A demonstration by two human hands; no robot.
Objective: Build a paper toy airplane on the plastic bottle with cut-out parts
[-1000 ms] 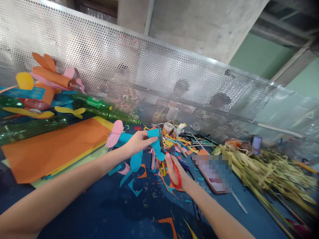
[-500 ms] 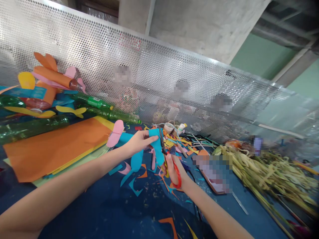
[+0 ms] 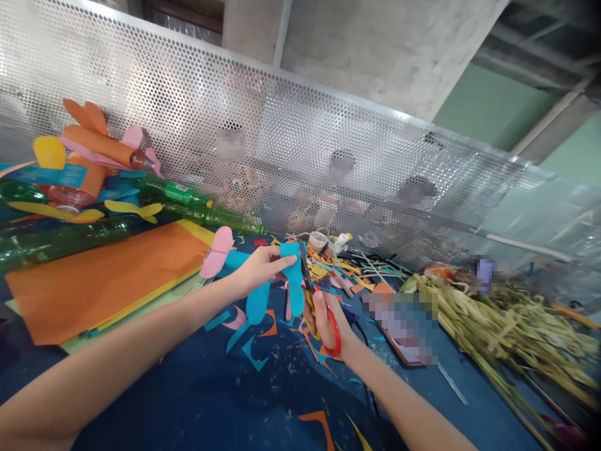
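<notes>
My left hand (image 3: pixel 265 268) pinches a piece of blue paper (image 3: pixel 295 285) between thumb and fingers. Scissors (image 3: pixel 333 329) with red handles are in my right hand (image 3: pixel 323 316), fingers through the loops. Their dark blades stand upright along the right edge of the paper. More blue paper (image 3: pixel 258 304) lies on the table beneath my left hand, beside a pink rounded cutout (image 3: pixel 218 252). Paper scraps (image 3: pixel 256 354) in blue, orange and pink are scattered below both hands.
Orange and yellow sheets (image 3: pixel 107 275) are stacked at left, with green bottles (image 3: pixel 188 194) and paper-covered bottle figures (image 3: pixel 101 147) behind. A phone (image 3: pixel 399 332) and a heap of dry husks (image 3: pixel 507 319) lie at right. A perforated metal panel (image 3: pixel 291 113) borders the back, people visible through it.
The lower part of the blue paper has shifted slightly left, away from my right hand. The scissors stay along its right edge, and my left hand keeps nearly the same place.
</notes>
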